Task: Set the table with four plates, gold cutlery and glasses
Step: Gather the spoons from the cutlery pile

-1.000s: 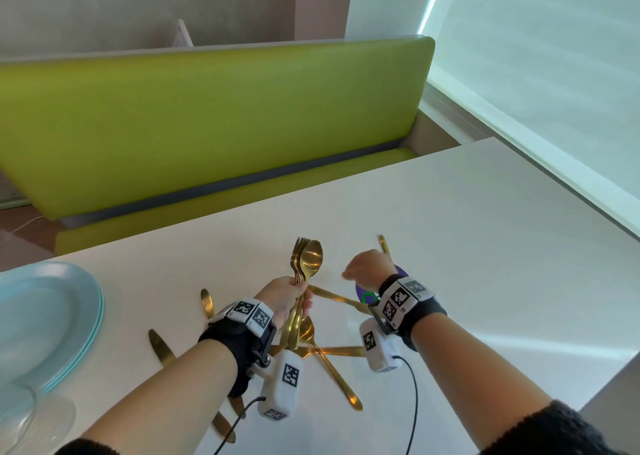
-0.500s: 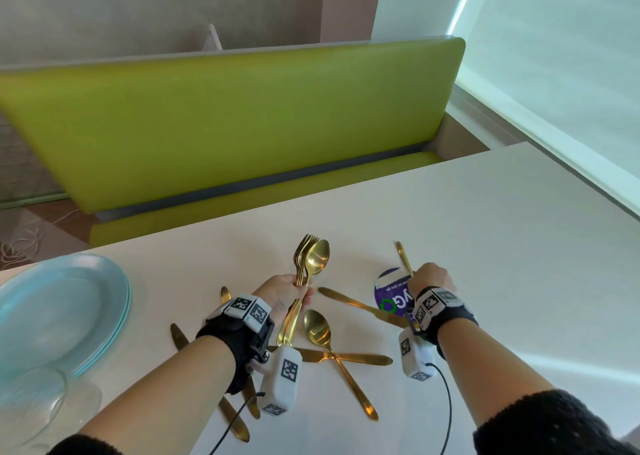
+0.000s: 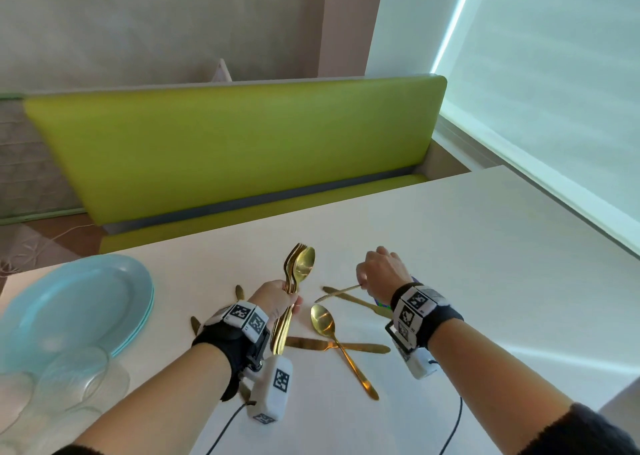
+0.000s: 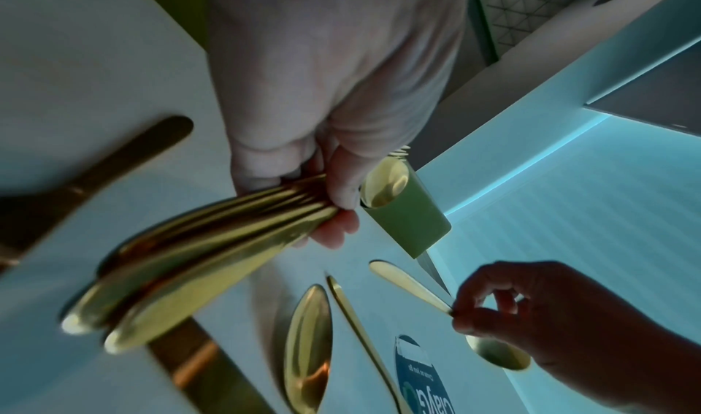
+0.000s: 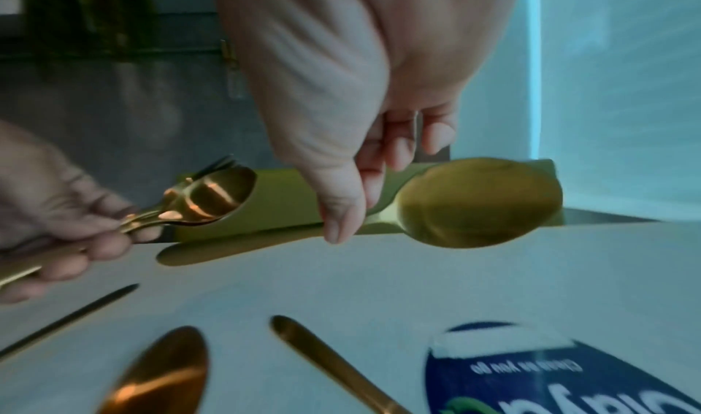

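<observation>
My left hand [image 3: 278, 298] grips a bundle of gold forks and a spoon [image 3: 299, 267], heads pointing up and away; the left wrist view shows the handles fanned out of my fist [image 4: 212, 240]. My right hand [image 3: 379, 274] pinches a single gold spoon [image 5: 481, 201] just above the table, its handle [image 3: 341, 290] sticking out toward the left hand. Another gold spoon [image 3: 325, 323] lies between my hands, crossing a gold knife [image 3: 360, 348]. A second knife [image 3: 360, 303] lies under the right hand. Stacked light-blue plates [image 3: 69, 302] sit at the left, with clear glasses [image 3: 69, 375] in front of them.
The white table [image 3: 467, 264] stretches bare to the right and far side. More gold knife handles [image 3: 239, 292] poke out left of my left wrist. A round blue sticker [image 5: 569, 375] lies below the right hand. A green bench [image 3: 225, 149] runs behind the table, and a window is on the right.
My right hand dropped to the table beside the sticker, took hold of a spoon and has lifted it. My left hand kept its bundle nearly still.
</observation>
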